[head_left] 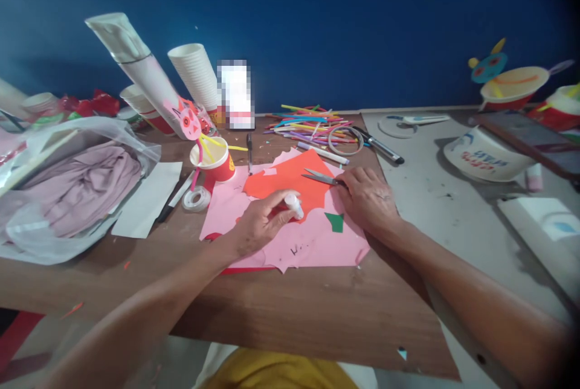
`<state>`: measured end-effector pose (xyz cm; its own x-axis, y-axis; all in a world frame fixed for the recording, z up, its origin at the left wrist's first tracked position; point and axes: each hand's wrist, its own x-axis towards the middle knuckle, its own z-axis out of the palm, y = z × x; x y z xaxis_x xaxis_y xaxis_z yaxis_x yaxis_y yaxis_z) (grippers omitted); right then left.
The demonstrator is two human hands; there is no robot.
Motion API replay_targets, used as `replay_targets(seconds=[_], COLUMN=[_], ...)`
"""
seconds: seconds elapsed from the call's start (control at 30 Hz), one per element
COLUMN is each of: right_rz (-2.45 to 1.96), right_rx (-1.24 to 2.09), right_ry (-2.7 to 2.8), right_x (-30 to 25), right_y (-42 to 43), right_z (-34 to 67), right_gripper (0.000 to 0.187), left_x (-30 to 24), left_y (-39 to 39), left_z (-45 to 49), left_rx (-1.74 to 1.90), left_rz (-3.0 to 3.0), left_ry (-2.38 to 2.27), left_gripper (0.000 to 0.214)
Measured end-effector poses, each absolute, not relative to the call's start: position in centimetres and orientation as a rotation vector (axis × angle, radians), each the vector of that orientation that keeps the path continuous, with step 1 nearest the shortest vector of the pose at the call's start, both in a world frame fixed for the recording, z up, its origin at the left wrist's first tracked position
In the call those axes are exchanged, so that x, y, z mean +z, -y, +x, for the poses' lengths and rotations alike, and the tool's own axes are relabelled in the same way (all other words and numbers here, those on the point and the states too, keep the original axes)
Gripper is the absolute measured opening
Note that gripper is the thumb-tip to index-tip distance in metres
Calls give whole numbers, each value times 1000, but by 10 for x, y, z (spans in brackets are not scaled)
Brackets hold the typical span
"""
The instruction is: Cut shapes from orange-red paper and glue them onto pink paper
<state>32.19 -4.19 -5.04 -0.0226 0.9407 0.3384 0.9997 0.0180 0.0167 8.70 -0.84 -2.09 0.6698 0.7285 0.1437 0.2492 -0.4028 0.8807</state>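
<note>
My left hand (259, 223) is closed on a small white glue stick (293, 203), held between thumb and fingers over the papers. My right hand (369, 199) rests at the papers' right edge, its fingers over the handles of metal scissors (321, 177) whose blades point left, slightly apart. Beneath the blades lies an orange paper sheet (294, 165) with cut edges, on top of pink paper (328, 250). A green paper scrap (335, 221) sits between my hands. Behind my left hand stands a red and white paper cup (217, 162) with a pink cat face (189, 123) and pipe-cleaner limbs.
Pipe cleaners (308, 126) lie in a pile near the blue wall. A tape roll (196, 199), white card (147, 199) and plastic bag (86, 189) are at left. Stacked cups (194, 75) stand behind. A white bowl (487, 154) and another cup animal (507, 90) are at right.
</note>
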Motion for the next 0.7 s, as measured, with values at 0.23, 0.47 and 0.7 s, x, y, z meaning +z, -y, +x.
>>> replay_targets(seconds=[0.23, 0.47, 0.7], right_rz=[-1991, -1993, -1990], right_rx=[-350, -362, -386], right_ry=[2066, 2059, 2068], right_x=[-52, -53, -53], right_y=[42, 42, 41], right_z=[323, 322, 322], right_gripper=[23, 23, 23], left_x=[-19, -22, -23], left_y=[10, 11, 13], left_z=[91, 92, 94], left_rx=[647, 606, 618], left_rz=[2018, 2053, 2096], left_ry=[-778, -805, -786], left_gripper=[21, 22, 19])
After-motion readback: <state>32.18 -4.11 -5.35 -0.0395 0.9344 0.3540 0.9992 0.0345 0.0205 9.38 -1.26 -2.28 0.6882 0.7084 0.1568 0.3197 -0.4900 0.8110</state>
